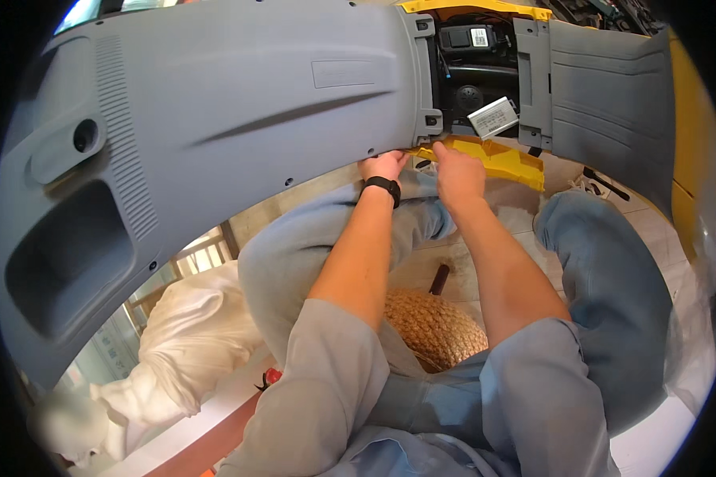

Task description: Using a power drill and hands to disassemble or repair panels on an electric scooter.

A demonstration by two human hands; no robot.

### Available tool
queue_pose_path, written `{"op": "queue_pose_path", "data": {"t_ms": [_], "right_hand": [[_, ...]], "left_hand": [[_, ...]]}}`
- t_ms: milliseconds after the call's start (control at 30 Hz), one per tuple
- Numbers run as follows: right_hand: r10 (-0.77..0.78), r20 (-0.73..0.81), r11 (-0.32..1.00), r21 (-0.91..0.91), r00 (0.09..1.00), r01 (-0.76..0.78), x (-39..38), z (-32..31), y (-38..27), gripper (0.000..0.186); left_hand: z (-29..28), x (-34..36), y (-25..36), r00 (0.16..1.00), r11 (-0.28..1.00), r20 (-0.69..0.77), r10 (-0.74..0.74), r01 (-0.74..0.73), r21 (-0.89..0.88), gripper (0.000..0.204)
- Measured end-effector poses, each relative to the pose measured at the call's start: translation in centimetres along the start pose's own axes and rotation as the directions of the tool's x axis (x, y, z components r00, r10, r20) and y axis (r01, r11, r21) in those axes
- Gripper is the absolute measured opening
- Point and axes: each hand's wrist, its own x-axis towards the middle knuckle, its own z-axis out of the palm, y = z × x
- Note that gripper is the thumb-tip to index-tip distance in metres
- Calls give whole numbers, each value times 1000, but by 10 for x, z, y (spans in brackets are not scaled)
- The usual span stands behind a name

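Observation:
Between the grey body panel (254,95) and the grey footboard section (605,111) is an open compartment holding a black device (461,40) and a silver metal module (489,119). Below it hangs a yellow plastic panel (509,167). My left hand (383,165), with a black band on its wrist, has curled fingers on the yellow panel's left end, just under the grey panel's edge. My right hand (457,175) grips that same panel a little to the right, thumb on top.
My bent legs (612,278) surround a woven round seat (429,326). A dark handle (439,280) and a black tool (605,183) lie on the tiled floor. A white draped figure (183,342) is at the lower left, beside a reddish-brown edge (191,445).

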Motion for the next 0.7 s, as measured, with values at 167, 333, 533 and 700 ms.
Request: {"op": "queue_pose_path", "data": {"t_ms": [167,333,533,700], "right_hand": [[-21,1,995,-98,1000,21,14,1,-1,14],[85,-37,966,-242,996,-91,19,1,-25,25],[201,114,980,-22,973,-200,-11,-65,-69,25],[-77,96,985,164,992,61,-68,-158,-126,25]], "left_hand": [[-3,-26,11,964,954,-52,-259,264,145,26],[-2,-123,55,838,738,193,-511,312,598,25],[-66,-264,153,683,753,712,-162,-381,537,28],[-165,-309,243,545,809,822,-163,-403,428,19]]}}
